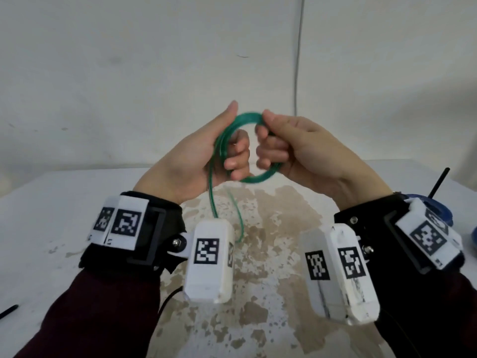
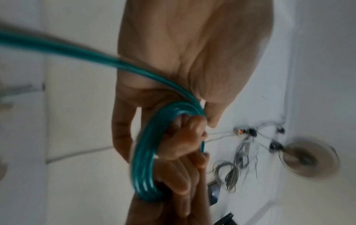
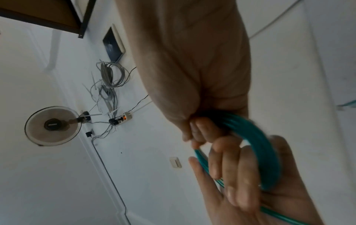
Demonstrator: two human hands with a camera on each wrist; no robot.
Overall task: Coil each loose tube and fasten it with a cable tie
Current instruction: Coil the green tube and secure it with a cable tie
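Head view: both hands raised above the white, stain-worn table [image 1: 77,202]. Left hand [image 1: 196,151] and right hand [image 1: 296,148] each curl round the coiled green plastic tube [image 1: 254,178]; loose tail hangs toward the table.
Left wrist: fingers [image 2: 123,129] through the coil [image 2: 143,164].
Right wrist: fingertips [image 3: 198,129] pinch coil [image 3: 263,152].

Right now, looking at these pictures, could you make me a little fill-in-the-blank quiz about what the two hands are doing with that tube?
1. The tube wound into loops is ____ in colour.
2. The coil is held by ____ hands, the left hand and the right hand.
3. A loose tail of tube hangs ____ from the left hand toward the table.
4. The number of cable ties around the coil in these views is ____.

Missing words: green; both; down; zero
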